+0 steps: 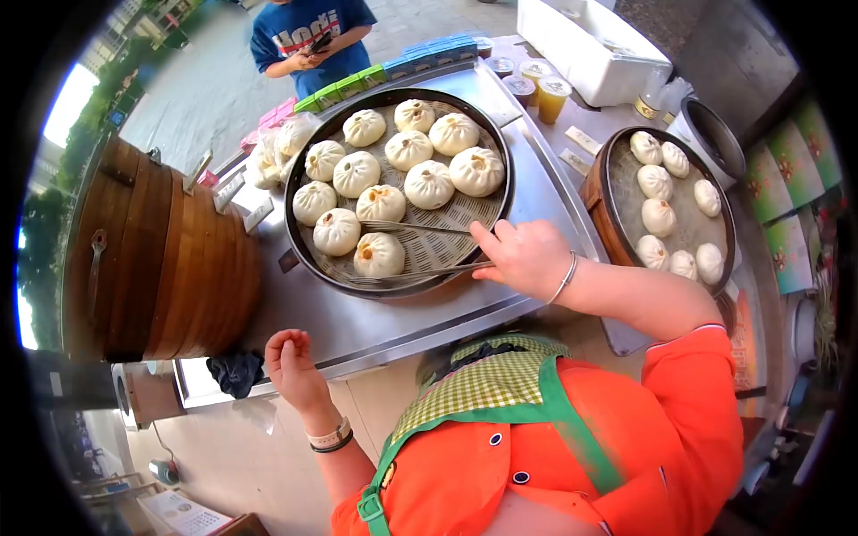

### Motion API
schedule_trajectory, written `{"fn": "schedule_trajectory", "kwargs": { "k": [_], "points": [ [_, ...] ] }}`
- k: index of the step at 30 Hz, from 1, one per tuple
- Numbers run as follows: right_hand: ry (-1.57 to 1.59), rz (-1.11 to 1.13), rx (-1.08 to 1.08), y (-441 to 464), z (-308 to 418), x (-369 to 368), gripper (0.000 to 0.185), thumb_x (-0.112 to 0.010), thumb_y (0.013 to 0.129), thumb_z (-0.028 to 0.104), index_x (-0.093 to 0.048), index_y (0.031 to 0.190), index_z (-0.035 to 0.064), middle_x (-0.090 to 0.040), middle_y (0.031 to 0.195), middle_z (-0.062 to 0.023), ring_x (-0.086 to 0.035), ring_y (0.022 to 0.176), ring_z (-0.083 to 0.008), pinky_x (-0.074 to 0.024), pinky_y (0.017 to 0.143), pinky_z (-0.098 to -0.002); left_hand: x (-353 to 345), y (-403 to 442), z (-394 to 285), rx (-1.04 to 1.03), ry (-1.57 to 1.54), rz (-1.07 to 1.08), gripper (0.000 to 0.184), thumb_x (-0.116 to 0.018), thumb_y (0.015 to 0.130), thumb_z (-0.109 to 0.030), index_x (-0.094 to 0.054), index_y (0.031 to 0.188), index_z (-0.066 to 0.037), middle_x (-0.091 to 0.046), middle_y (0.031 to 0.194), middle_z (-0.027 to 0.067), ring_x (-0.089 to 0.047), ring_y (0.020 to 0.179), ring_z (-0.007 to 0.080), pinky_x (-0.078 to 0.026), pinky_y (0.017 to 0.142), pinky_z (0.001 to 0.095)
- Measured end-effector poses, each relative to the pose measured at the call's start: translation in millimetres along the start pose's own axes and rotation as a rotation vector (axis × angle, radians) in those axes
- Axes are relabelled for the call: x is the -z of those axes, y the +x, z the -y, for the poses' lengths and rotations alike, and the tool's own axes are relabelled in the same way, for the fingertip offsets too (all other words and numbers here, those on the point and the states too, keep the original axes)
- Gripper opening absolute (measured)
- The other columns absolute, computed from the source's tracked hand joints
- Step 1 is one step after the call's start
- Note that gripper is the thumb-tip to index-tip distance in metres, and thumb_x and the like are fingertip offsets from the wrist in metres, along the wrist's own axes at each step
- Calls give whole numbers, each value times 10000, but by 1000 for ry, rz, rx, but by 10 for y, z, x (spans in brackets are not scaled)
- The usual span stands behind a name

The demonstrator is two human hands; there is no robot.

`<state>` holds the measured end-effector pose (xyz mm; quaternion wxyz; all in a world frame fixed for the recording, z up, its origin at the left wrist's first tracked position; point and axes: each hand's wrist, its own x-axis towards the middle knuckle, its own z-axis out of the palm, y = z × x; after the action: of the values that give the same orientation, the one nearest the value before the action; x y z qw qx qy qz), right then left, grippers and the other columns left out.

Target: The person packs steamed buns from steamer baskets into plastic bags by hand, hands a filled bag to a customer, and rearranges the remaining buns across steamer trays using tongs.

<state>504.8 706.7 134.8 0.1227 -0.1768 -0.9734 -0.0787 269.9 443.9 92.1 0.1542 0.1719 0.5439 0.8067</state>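
My right hand (527, 256) is closed on metal tongs (429, 230) at the right front rim of a round steamer (503, 170). The tongs' two arms are spread on either side of a bun (379, 255) near the steamer's front; whether they touch it I cannot tell. Several more white buns lie behind it, one with an orange-stained top (381, 204). Away from the steamer, my left hand (293, 362) is raised in front of the metal counter's edge, its fingers curled together. Whether anything small is inside them is hidden.
Stacked wooden steamers (161, 259) stand at the left. A second steamer (688, 210) with several buns is at the right. Cups (552, 100), a white foam box (594, 54) and colored packets (362, 80) line the back. A person (308, 40) holding a phone stands beyond the counter.
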Motion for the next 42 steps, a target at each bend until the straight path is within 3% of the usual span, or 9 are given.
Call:
{"fn": "schedule_trajectory", "kwargs": {
  "k": [2,8,12,16,26,29,34,36,42],
  "points": [
    [83,-87,-32,-232,-208,166,541,-600,724,479,-533,1090,87,-493,632,-35,-515,475,-181,-410,439,-301,2,4,49,12,-10,16,130,-423,871,-32,-523,952,-14,-558,908,73,-543,820,155,-454,788,275],
    [-189,-221,-848,-1751,-1331,435,510,-549,785,480,-497,1122,102,-598,725,-106,-588,594,-288,-467,504,-388,-294,118,210,61,8,133,126,-423,877,-58,-514,953,-16,-550,884,66,-528,798,148,-446,764,256],
    [-458,-6,-1371,-2925,-1967,493,528,-509,814,483,-463,1140,70,-619,793,-154,-617,691,-315,-481,556,-413,-732,131,279,63,11,265,123,-427,878,-66,-509,952,-12,-547,877,65,-522,793,142,-446,762,257],
    [-436,197,-1421,-3360,-2227,293,516,-523,798,488,-465,1110,81,-617,806,-132,-622,694,-298,-489,581,-406,-1147,91,374,86,16,325,122,-435,876,-66,-508,954,-7,-549,884,68,-526,796,144,-447,766,265],
    [-166,136,-1456,-3704,-2798,131,493,-470,832,500,-534,977,34,-608,692,-143,-610,675,-269,-472,643,-385,-1537,-182,480,124,34,366,118,-438,877,-50,-513,957,-5,-553,905,73,-536,795,151,-455,766,276],
    [736,-267,-1752,-3749,-2815,214,441,-451,879,461,-534,934,31,-460,564,-11,-359,367,-66,-285,335,-224,-1524,-190,510,151,10,360,117,-434,879,-46,-512,958,-10,-555,901,74,-540,796,150,-457,765,274],
    [1001,-407,-1432,-3015,-2198,507,409,-441,897,434,-540,1000,52,-450,570,11,-335,401,-39,-261,362,-184,-1493,-163,495,136,-29,332,100,-450,870,-25,-524,936,-10,-566,889,78,-556,813,149,-470,773,287],
    [1034,-164,-1119,-2668,-1994,523,487,-466,874,478,-539,1052,31,-453,591,16,-385,466,-37,-302,402,-181,-1464,-153,402,114,-16,309,126,-464,864,-21,-525,972,-1,-564,900,79,-557,822,151,-470,779,288],
    [315,-63,-196,-1052,-1010,264,495,-580,767,463,-541,1073,76,-577,677,-97,-566,575,-212,-445,518,-291,-964,-118,171,54,-30,180,130,-447,856,-13,-527,959,-3,-560,915,76,-545,831,152,-458,789,292]
  ]
}}
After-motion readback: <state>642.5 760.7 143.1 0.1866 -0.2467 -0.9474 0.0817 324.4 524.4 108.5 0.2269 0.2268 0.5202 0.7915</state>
